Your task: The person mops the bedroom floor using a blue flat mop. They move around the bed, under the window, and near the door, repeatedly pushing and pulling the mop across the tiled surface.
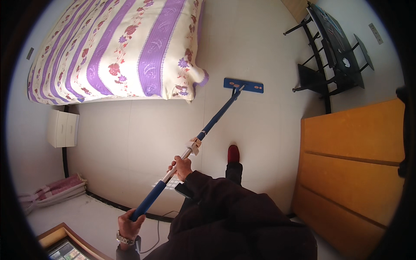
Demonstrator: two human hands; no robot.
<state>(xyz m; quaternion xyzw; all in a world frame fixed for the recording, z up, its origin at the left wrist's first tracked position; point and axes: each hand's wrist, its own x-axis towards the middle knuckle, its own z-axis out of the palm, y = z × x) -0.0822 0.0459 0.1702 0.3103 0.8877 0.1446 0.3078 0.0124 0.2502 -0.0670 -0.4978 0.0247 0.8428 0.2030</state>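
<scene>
Fingers (127, 215) around the mop handle (186, 153)

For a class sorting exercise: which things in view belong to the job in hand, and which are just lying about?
In use: flat mop, left hand, right hand, pale floor.

Just around: striped bedspread, white nightstand, pink-and-white bundle, black stand, orange cabinet.
</scene>
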